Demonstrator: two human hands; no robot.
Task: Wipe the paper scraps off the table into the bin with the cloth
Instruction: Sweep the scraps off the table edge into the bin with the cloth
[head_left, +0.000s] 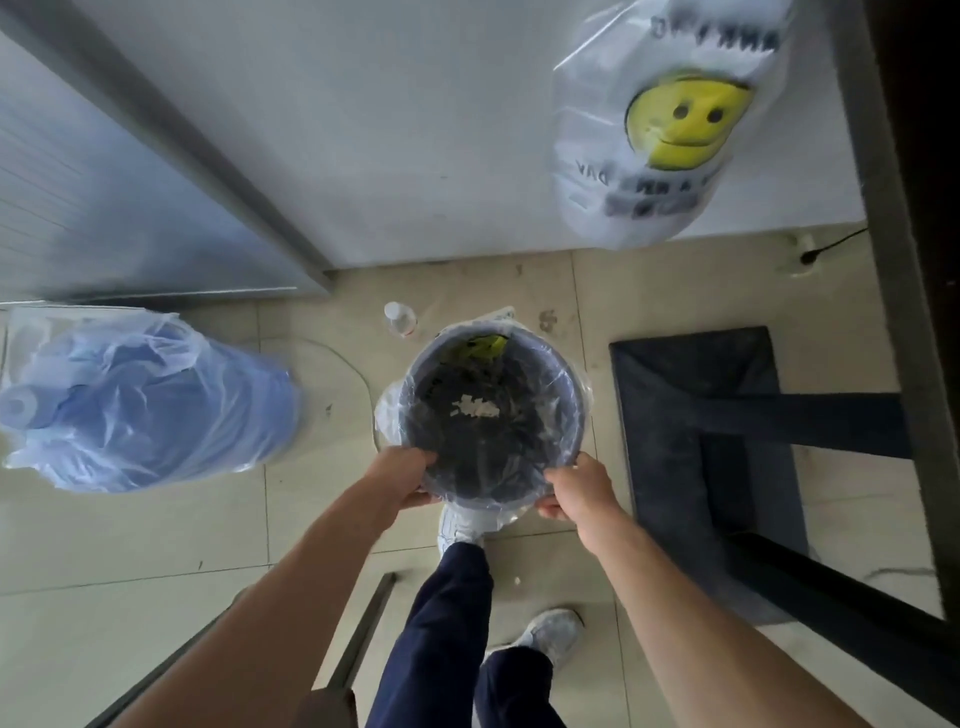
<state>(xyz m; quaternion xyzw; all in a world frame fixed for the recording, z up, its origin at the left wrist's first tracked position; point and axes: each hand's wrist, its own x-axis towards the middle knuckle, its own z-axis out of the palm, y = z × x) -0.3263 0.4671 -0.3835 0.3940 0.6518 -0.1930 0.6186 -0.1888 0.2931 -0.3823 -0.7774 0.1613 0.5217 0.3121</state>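
**Bin gripped at near rim, seen from above**

Left hand (402, 475) and right hand (574, 491) both curled closed on the near rim of the round bin (563, 415), fingers over the edge, thumbs outside. Clear liner folded over the rim. Paper scraps (475, 407), small and white, clustered on the dark bottom just beyond the hands; something yellow-green against the far inner wall. One stray scrap (516, 581) on the floor tiles, nearer than the hands, beside the dark trouser leg.

Beyond and right of the hands: a clear plastic bag (660, 124) with a yellow smiley face and black lettering, blurred and not legible. Just past the bin: a small clear bottle (400, 317) with a white cap. Left of the left hand: a blue water jug (150, 405) wrapped in clear film, lying on its side. Right of the right hand: a dark mat (675, 384) under black table legs. Cloth and tabletop not seen.
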